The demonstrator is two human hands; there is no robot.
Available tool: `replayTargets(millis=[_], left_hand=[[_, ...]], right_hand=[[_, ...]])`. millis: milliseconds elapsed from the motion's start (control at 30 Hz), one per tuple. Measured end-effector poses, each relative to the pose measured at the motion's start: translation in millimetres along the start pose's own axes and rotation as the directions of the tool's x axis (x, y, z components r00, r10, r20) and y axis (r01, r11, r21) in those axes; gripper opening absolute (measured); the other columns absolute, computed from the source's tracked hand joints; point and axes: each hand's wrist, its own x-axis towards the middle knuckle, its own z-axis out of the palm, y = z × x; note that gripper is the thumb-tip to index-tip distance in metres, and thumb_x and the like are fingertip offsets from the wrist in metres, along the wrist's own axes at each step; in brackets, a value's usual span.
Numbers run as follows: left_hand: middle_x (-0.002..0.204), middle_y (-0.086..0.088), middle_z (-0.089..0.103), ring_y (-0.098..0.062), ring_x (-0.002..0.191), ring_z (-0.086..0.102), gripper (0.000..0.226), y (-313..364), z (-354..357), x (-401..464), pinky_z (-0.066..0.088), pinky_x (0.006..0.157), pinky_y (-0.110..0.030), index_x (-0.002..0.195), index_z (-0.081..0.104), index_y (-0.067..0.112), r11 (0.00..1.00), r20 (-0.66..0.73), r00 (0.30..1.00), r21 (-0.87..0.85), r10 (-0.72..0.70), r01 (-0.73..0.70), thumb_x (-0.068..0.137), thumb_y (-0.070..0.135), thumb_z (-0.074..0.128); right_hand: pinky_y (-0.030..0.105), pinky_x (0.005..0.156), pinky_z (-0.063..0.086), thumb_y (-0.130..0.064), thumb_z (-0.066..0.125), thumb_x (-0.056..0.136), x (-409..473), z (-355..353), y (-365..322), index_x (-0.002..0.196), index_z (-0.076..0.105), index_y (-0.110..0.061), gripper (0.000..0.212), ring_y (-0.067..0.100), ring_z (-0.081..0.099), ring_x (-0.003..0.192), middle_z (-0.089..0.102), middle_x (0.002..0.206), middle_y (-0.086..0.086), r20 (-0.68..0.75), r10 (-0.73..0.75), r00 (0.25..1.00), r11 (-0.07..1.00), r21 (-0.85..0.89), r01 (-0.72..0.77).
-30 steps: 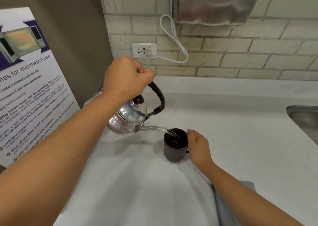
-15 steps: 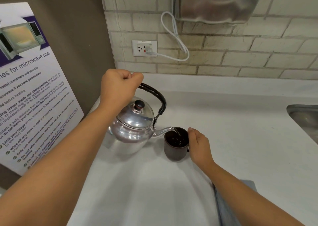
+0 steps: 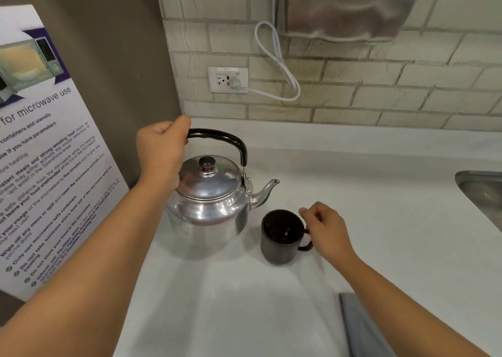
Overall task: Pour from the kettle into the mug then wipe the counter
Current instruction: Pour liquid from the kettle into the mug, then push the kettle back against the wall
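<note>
The shiny metal kettle (image 3: 209,207) stands upright on the white counter (image 3: 380,221), its spout pointing right, away from the mug. My left hand (image 3: 160,147) is shut on the left end of its black handle. The dark brown mug (image 3: 281,237) sits just right of the kettle with dark liquid inside. My right hand (image 3: 326,229) hovers at the mug's handle side, fingers loosely apart, with no clear grip on it. A folded grey cloth (image 3: 361,326) lies on the counter at the bottom right, partly under my right forearm.
A steel sink (image 3: 480,191) is set into the counter at the right edge. A microwave-use poster (image 3: 40,166) leans against the left wall. On the brick back wall are an outlet (image 3: 227,79) with a white cable and a metal dispenser (image 3: 347,6).
The kettle has been tipped back from pouring and lowered upright to the left of the mug. My right hand has loosened from the mug's side.
</note>
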Motion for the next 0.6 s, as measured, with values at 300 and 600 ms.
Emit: replayTargets(millis=[300,600], left_hand=[[0.046,0.003,0.031,-0.009,0.044,0.024,0.041,-25,20,41,0.02,0.044,-0.023,0.041,0.037,0.02,0.996,-0.022,0.999,-0.088,0.03,-0.032,0.075,0.016,0.06],[0.036,0.016,0.027,-0.003,0.038,0.026,0.026,-80,37,81,0.025,0.037,-0.016,0.055,0.05,0.005,1.0,0.042,0.999,0.011,0.015,-0.015,0.075,0.018,0.061]], right_hand=[[0.022,0.065,0.043,-0.038,0.054,0.09,73,18,-125,0.072,0.054,-0.009,0.034,0.011,0.05,0.064,0.057,0.072,0.01,0.042,-0.347,0.937,0.936,0.078,0.343],[0.035,0.071,0.047,-0.046,0.037,0.097,114,99,-125,0.106,0.054,-0.015,0.037,0.019,0.056,0.081,0.059,0.096,0.005,0.317,-0.489,0.812,0.803,-0.198,0.561]])
